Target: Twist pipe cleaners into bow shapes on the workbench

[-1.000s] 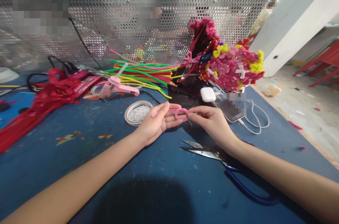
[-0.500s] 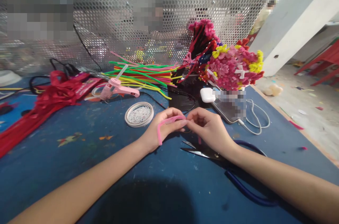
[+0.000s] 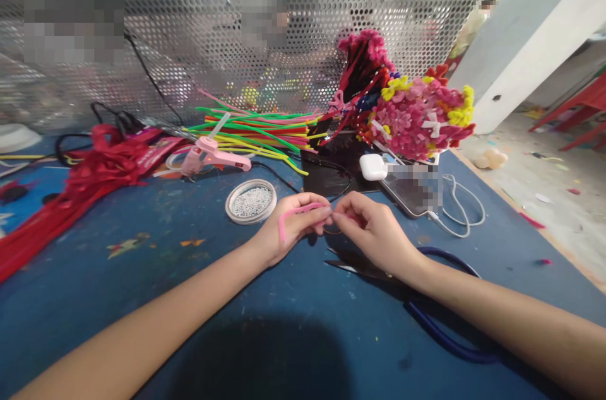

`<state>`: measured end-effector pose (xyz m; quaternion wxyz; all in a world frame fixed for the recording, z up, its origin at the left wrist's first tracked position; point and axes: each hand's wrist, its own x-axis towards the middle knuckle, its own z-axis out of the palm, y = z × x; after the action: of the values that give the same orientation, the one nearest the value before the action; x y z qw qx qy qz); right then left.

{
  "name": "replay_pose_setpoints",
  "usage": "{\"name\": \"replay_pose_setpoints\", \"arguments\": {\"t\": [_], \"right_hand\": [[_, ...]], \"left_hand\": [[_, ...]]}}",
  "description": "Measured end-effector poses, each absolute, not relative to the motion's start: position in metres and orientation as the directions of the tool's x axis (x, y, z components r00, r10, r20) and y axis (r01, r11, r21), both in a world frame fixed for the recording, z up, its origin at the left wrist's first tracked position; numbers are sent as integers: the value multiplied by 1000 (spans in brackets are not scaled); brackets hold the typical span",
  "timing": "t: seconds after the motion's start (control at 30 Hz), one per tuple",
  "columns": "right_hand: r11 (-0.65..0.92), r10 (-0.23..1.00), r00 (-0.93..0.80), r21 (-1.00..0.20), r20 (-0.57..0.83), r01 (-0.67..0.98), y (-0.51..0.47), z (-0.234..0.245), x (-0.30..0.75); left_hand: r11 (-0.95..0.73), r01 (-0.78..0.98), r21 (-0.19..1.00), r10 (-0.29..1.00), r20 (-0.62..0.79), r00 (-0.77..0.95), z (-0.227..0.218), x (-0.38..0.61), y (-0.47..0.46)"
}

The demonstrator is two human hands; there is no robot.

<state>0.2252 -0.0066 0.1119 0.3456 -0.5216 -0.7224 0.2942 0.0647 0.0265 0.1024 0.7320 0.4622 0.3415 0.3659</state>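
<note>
Scissors [image 3: 430,327] were partly hidden by the right hand [image 3: 367,223] and wrist [image 3: 417,266]; ribbon [image 3: 88,188] was cut off at nine o'clock.

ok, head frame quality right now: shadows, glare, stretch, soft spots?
All head view: broad dark shadow on the blue tabletop, bottom centre; bright glints across the silvery perforated metal panel; bare left forearm and bare right forearm look stretched toward the lower corners, probably wide-angle; red plastic furniture at far right looks soft.
</note>
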Motion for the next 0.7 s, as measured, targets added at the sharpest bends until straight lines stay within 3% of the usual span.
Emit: {"name": "replay_pose_setpoints", "arguments": {"t": [0.17, 0.4, 0.5, 0.57, 0.7], "right_hand": [[297, 953, -221, -768, 205, 568, -6, 113, 225], [295, 949, -255, -807, 185, 512, -2, 115, 226], [211, 950, -289, -927, 119, 310, -1, 116, 224], [20, 941, -338, -997, -5, 71, 0, 117, 223], [-339, 885, -412, -906, -216, -255, 2, 119, 222]], "left_hand": [[328, -327, 886, 888, -171, 426, 101, 64, 29], [135, -216, 967, 923, -44, 382, 100, 65, 26], [49, -148, 988, 927, 11, 376, 99, 65, 25], [35, -135, 990, 933, 17, 360, 99, 66, 24], [-32, -64, 997, 941, 51, 335, 105, 66, 20]]}}
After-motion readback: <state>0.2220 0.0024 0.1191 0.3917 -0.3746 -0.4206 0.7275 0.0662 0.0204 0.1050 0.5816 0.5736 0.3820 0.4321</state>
